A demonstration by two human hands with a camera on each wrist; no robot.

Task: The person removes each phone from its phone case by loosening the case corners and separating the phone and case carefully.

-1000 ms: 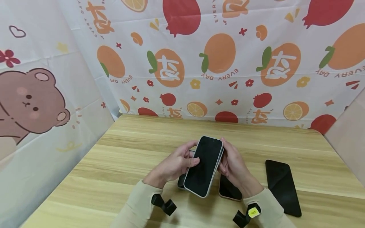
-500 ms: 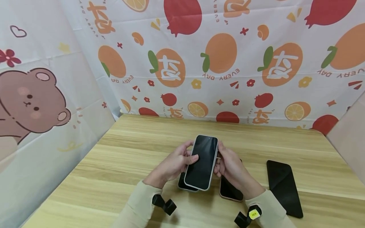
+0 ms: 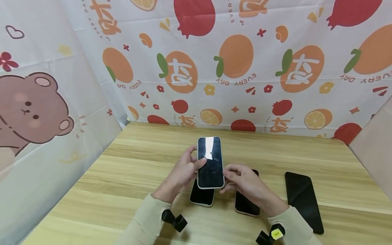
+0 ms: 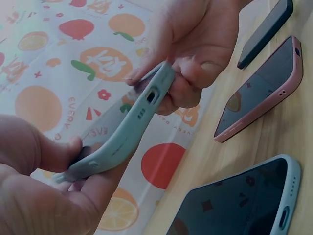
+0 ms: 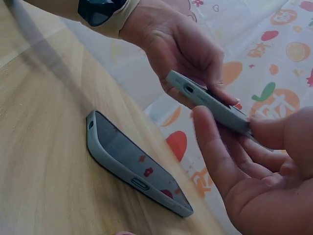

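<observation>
A phone point(image 3: 211, 173) in a pale green case is held up over the table, glare streaking its dark screen. My left hand point(image 3: 182, 170) grips it from the left, thumb on the screen and fingers behind. At the lower right edge, my right hand point(image 3: 245, 182) pinches the phone between thumb and fingers. In the left wrist view the charging port shows on the case's edge point(image 4: 139, 115). Beneath it, a second phone point(image 3: 202, 196) in a similar pale case lies screen up. Under my right hand lies a pink-cased phone point(image 3: 246, 206), partly hidden.
A larger black phone-like slab point(image 3: 303, 200) lies at the right, partly covered by the right sleeve point(image 3: 295, 226). Everything rests on a wooden table point(image 3: 137, 163). A fruit-print cloth point(image 3: 211, 98) hangs behind it, and a bear-print cloth point(image 3: 33, 109) at the left.
The held phone has moved up and left and now stands straighter. My right hand has slid from its upper right edge down to the lower right. More of the phone beneath shows.
</observation>
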